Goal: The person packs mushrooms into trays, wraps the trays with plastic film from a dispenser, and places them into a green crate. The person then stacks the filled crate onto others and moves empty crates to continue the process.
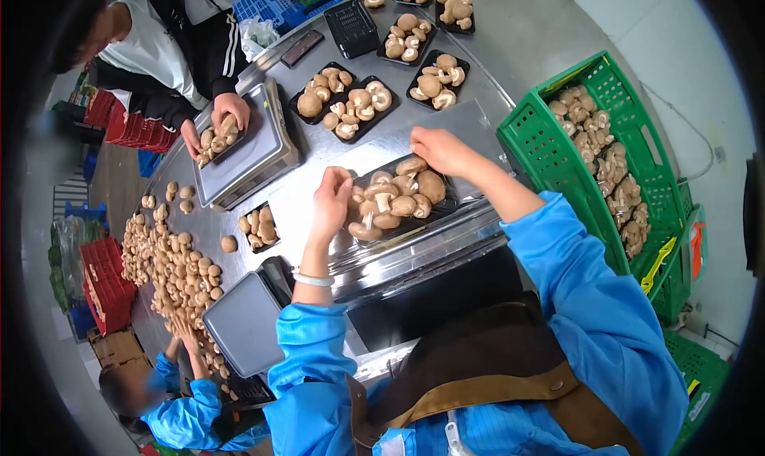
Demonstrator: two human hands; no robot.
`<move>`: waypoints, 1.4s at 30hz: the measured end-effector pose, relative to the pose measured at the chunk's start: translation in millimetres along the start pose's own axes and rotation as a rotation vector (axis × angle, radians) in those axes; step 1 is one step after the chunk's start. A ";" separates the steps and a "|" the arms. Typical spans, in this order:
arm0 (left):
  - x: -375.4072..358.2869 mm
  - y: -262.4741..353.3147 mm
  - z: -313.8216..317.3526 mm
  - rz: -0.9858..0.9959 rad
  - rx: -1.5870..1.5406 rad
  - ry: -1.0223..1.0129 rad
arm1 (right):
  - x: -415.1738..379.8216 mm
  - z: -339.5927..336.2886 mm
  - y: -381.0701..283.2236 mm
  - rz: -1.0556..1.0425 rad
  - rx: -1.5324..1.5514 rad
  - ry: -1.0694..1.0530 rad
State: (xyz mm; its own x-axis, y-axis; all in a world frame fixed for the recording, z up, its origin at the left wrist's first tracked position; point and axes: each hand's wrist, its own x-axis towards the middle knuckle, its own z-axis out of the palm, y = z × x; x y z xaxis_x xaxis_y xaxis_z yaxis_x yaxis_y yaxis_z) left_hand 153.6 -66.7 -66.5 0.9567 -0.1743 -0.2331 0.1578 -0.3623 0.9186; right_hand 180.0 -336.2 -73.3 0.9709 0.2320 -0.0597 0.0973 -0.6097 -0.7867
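A black tray of brown mushrooms (390, 197) sits in front of me on a metal wrapping station (414, 245). Clear plastic film (470, 125) stretches behind and around it, with shiny glints over the mushrooms. At the tray's left end, my left hand (331, 201) is closed in a pinch on the film's edge. My right hand (441, 149) pinches the film beyond the tray's far right corner. The film's edges between my fingers are hard to make out.
Filled mushroom trays (362, 105) stand across the table. A green crate (550, 153) of packed mushrooms is at right. One co-worker's hands (231, 109) hold a tray over a scale (271, 137); another reaches into a loose mushroom pile (171, 265). A grey scale (243, 320) sits at left.
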 end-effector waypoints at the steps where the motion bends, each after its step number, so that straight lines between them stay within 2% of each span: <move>1: -1.4 3.8 -6.1 -0.016 -0.105 -0.063 | -2.9 -4.7 -4.3 0.045 0.088 -0.079; 2: -4.0 5.8 -11.5 -0.079 -0.186 -0.120 | -7.2 -9.7 -3.8 0.038 0.194 -0.102; 3: -8.8 7.4 -15.5 -0.138 -0.268 -0.175 | -12.4 -15.6 -2.3 0.072 0.157 -0.185; 4: -16.4 9.1 -17.8 -0.262 -0.087 -0.253 | -20.4 -20.4 -0.9 0.105 0.119 -0.270; 5: -29.4 10.6 -12.9 -0.220 -0.060 -0.215 | -29.4 -22.1 0.1 0.139 0.083 -0.356; 6: -40.2 11.4 -8.5 -0.162 -0.027 -0.173 | -39.4 -16.0 3.5 0.086 0.068 -0.300; 7: -50.7 11.8 -3.6 -0.105 0.006 -0.134 | -51.8 2.7 16.9 -0.309 0.060 0.002; 8: -59.2 4.9 6.9 0.077 0.023 -0.012 | -62.0 6.0 10.9 -0.377 0.080 0.099; 9: -66.3 0.8 7.6 0.074 0.072 0.014 | -70.7 7.7 5.0 -0.446 0.099 0.195; 11: -82.4 7.1 8.7 0.066 0.175 0.061 | -92.1 -1.2 -14.4 -0.224 0.211 0.082; 12: -94.3 14.9 13.8 0.196 0.232 0.160 | -103.4 -8.1 -25.9 -0.112 0.268 0.026; 13: -104.7 26.6 17.1 0.289 0.243 0.243 | -111.4 -15.8 -37.2 -0.118 0.259 0.053; 14: -117.2 44.1 15.2 0.262 0.199 0.247 | -119.2 -23.7 -49.9 -0.122 0.249 0.079; 17: -163.7 90.3 6.3 0.159 0.063 0.225 | -152.4 -47.2 -92.4 -0.077 0.298 0.069; 19: -192.1 87.2 2.9 0.017 0.076 0.145 | -177.0 -50.3 -101.6 -0.013 0.309 -0.007; 20: -203.5 79.8 5.7 -0.059 0.077 0.098 | -190.0 -41.7 -98.8 0.000 0.408 -0.021; 21: -213.9 72.3 11.4 -0.137 0.081 0.051 | -202.8 -41.6 -95.7 0.073 0.370 -0.113; 22: -220.3 71.7 17.0 -0.360 0.117 -0.021 | -213.9 -32.1 -83.0 0.114 0.352 -0.145; 23: -224.2 47.3 27.1 -0.363 0.150 -0.038 | -223.8 -15.1 -63.6 0.155 0.334 -0.179; 25: -226.0 -21.4 53.2 -0.195 0.169 0.006 | -238.7 13.4 -34.6 0.185 0.117 -0.115; 27: -221.4 -49.6 71.2 -0.021 0.377 0.077 | -251.1 33.0 -16.9 0.190 -0.042 -0.014; 29: -222.4 -44.8 84.8 -0.112 0.464 0.164 | -254.4 41.8 -3.3 0.290 -0.038 0.021; 31: -234.4 -58.3 91.4 -0.083 0.366 0.296 | -264.9 43.0 3.3 0.403 0.035 -0.006; 34: -254.0 -91.8 95.1 0.162 0.126 0.362 | -285.3 58.2 13.7 0.353 0.183 0.214; 37: -263.3 -89.5 90.2 0.000 -0.265 0.381 | -299.9 67.9 20.4 0.340 0.449 0.274; 38: -261.4 -77.5 84.1 0.004 -0.280 0.444 | -310.4 56.9 15.9 0.308 0.575 0.374; 39: -261.1 -65.0 78.3 0.017 -0.356 0.437 | -327.0 38.4 10.7 0.372 0.717 0.399; 40: -260.4 -59.1 75.2 0.014 -0.292 0.388 | -343.6 14.2 -4.7 0.437 0.843 0.418; 41: -260.2 -57.0 73.4 0.010 -0.227 0.336 | -361.7 6.7 -1.2 0.378 0.787 0.502; 42: -254.5 -64.6 75.6 0.125 0.004 0.312 | -379.3 5.8 12.0 0.418 0.708 0.576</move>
State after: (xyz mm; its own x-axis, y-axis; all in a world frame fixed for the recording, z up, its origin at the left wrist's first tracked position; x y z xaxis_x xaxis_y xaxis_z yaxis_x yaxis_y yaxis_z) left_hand -118.6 -68.2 -90.7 0.9975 0.0707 -0.0095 0.0343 -0.3593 0.9326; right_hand -188.3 -427.2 -63.6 0.8739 -0.4136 -0.2555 -0.2464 0.0764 -0.9662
